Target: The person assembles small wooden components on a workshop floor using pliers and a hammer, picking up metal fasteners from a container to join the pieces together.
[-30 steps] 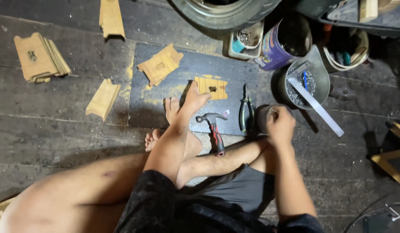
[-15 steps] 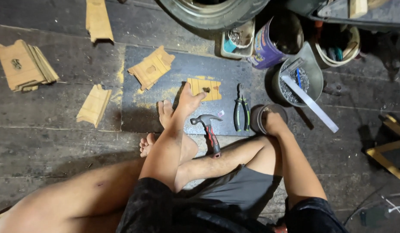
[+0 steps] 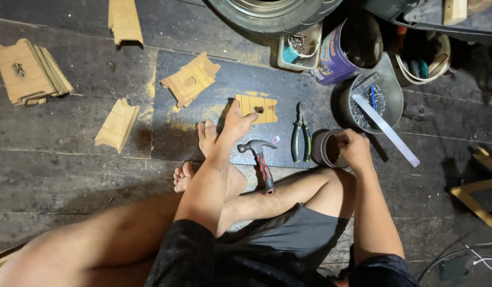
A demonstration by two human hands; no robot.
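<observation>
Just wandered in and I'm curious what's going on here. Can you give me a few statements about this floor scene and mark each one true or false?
1. The left hand rests on a small wooden piece lying on the dark mat. True.
2. The right hand grips the hammer. False: the hammer lies on the mat; that hand is at a small round container.
3. Pliers lie between hammer and container. True.
4. The metal ruler lies flat on the mat. False: it leans on a grey bowl of nails.

Dark plank floor [image 3: 70, 159] under black mat [image 3: 225, 85], scattered wooden pieces [image 3: 117, 125].
</observation>
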